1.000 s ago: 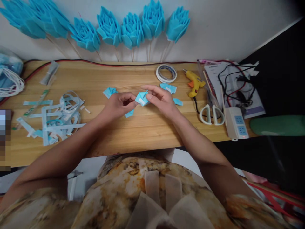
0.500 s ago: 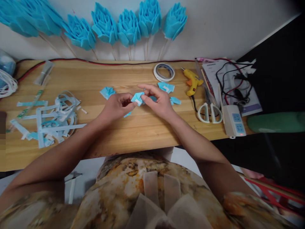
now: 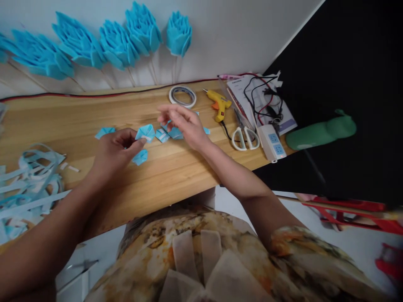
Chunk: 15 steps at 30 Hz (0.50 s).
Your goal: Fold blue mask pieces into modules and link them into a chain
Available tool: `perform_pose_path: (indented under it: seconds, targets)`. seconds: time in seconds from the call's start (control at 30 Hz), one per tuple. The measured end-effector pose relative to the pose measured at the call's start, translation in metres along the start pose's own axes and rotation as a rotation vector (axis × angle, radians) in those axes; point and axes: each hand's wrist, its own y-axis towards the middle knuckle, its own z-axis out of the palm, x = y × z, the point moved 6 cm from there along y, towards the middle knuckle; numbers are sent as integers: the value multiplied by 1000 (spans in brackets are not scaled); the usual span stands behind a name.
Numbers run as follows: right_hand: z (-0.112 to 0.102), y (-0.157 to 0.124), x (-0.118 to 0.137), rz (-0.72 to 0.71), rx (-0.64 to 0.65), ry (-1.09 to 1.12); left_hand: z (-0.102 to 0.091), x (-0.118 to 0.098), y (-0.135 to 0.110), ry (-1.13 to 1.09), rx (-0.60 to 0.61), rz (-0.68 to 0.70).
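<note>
My left hand (image 3: 118,149) pinches a small folded blue piece (image 3: 145,132) with a white strip on its lower edge, between thumb and fingers. To the right, my right hand (image 3: 185,123) is raised over the table with its fingers apart and nothing visible in them. Beneath and beside it lie more folded blue pieces (image 3: 162,135), partly hidden by the hand. One blue piece (image 3: 140,157) rests just below the held one, and another (image 3: 105,132) sits behind my left hand.
A roll of white tape (image 3: 182,97), a yellow glue gun (image 3: 218,104), white-handled scissors (image 3: 245,138) and a power strip (image 3: 273,142) lie to the right, with a green bottle (image 3: 321,132) beyond. Blue strips (image 3: 37,176) are heaped at left. Blue flowers (image 3: 116,44) on sticks lean on the wall.
My right hand has let go of the folded blue piece and moved to the right of it. My left hand keeps the piece. The view has swung to the right.
</note>
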Motion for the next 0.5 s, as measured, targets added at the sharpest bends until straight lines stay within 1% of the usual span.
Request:
perform_pose_path:
  seconds: [0.1,0.13,0.2,0.33,0.4,0.47,0.5]
  targets:
    - [-1,0,-1,12,-39,-53,-1,2,0,-36,-40,-21]
    - [0,-1,0,9,-36,-88,0,1,-1,-43,-32,-15]
    - [1,-2,3,-5,-17,-147,2,-1,-1,-38,-24,5]
    - [5,-4,9,-9,54,-189,3,-6,-1,-1,-44,37]
    - [5,-4,9,-30,69,-203,4,-9,0,6,-47,33]
    - [4,-4,10,-93,50,-190,6,-12,1,14,-28,31]
    - [4,-3,9,-113,60,-184,6,-14,1,17,-21,33]
